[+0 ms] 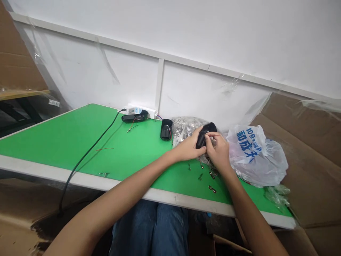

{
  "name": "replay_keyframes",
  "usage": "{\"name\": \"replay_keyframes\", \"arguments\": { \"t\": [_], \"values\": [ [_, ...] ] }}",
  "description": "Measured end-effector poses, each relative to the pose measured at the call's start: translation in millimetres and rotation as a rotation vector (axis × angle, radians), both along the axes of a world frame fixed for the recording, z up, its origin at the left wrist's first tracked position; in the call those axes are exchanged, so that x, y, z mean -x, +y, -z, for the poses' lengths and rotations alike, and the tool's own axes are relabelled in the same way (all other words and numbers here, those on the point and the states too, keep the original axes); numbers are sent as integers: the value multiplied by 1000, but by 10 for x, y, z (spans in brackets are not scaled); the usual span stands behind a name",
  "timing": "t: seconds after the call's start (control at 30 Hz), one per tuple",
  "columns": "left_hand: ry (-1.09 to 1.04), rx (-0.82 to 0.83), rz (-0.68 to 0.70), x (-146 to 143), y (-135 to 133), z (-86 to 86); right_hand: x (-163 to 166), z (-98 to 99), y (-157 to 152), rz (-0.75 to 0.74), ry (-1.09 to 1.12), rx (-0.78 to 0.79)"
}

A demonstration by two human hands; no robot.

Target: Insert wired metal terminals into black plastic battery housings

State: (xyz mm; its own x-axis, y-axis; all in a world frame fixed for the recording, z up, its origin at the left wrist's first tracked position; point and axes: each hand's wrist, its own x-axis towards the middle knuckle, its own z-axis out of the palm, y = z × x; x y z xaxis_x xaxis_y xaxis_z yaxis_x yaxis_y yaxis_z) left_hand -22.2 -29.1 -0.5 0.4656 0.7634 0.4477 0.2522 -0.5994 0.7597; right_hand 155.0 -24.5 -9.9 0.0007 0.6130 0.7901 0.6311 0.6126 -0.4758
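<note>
My left hand (190, 146) is closed around a black plastic housing (203, 137), holding it tilted above the right part of the green table. At the near side of that housing, my right hand (218, 150) has thumb and fingers pinched together against it. A thin reddish line like a wire shows by the right fingers, but what they grip is too small to make out. Several small metal parts (212, 189) lie on the table below the hands. Behind them sits a clear plastic bag of shiny small parts (183, 128), partly covered by my hands.
On the green table (66, 142), another black housing (166, 129) stands left of the bag. A longer black housing (133, 117) with wires lies by the white power strip (145, 111). A black cable (90, 147) crosses the table's edge. A white plastic bag (255, 156) and cardboard (306, 160) are right.
</note>
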Motion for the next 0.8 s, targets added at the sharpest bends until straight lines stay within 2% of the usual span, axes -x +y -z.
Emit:
{"name": "replay_keyframes", "arguments": {
  "t": [0.1,0.17,0.27,0.33,0.47,0.8],
  "values": [
    [-21,-22,33,27,1,-42,-35,-69,27,-97,397,151],
    [-22,-92,-38,47,21,-48,-35,-103,42,-218,628,242],
    [-9,-314,-186,93,78,-58,13,-123,34,-394,816,376],
    [11,-448,-214,137,119,-78,59,-122,10,-464,867,452],
    [85,-609,-142,218,174,-122,114,-128,-38,-510,861,494],
    [67,-576,-95,203,170,-76,133,-142,-67,-444,768,502]
  ]
}}
